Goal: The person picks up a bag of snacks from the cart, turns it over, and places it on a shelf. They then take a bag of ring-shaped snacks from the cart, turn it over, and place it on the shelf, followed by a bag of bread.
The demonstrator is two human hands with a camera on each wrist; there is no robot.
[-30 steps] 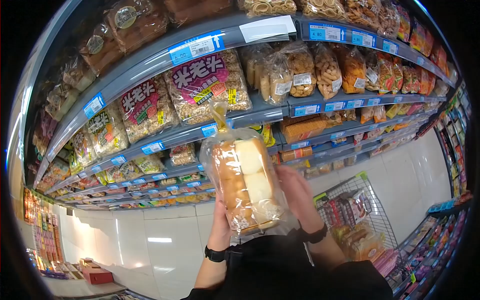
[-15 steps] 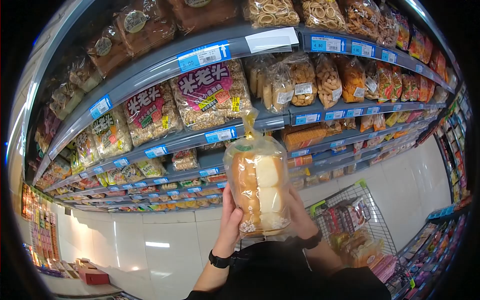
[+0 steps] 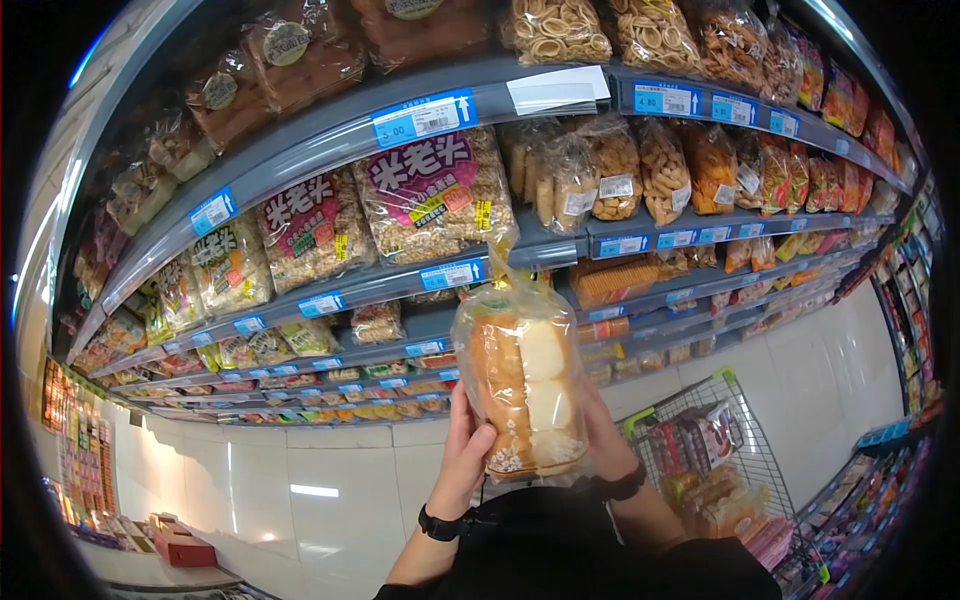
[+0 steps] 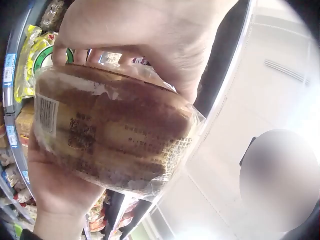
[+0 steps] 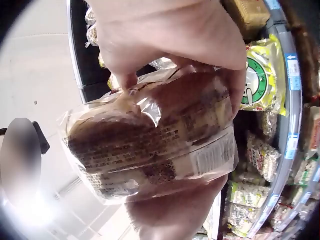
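Note:
A clear bag of bread [image 3: 525,390], brown on one half and pale on the other, is held upright between both hands in front of the shelves. Its twisted top is tied with a gold tie [image 3: 499,285]. My left hand [image 3: 466,445] grips the left side, thumb on the front. On the opposite side my right hand [image 3: 605,435] holds the bag, its fingers partly hidden behind it. Both wrist views show the bag's underside, with printed text and a barcode [image 4: 47,116], and the fingers curled around its sides.
Shelves ahead carry bagged puffed-grain snacks [image 3: 435,195], packs of brown bread [image 3: 290,60] and bagged biscuits [image 3: 665,165], with price labels [image 3: 425,118] along the edges. A wire shopping cart [image 3: 765,440] holding several packages stands at the right. A red box [image 3: 182,545] lies at lower left.
The bag of bread has gone from tilted to nearly upright and shifted right in the head view. My right hand, blurred beside the bag earlier, now holds its side.

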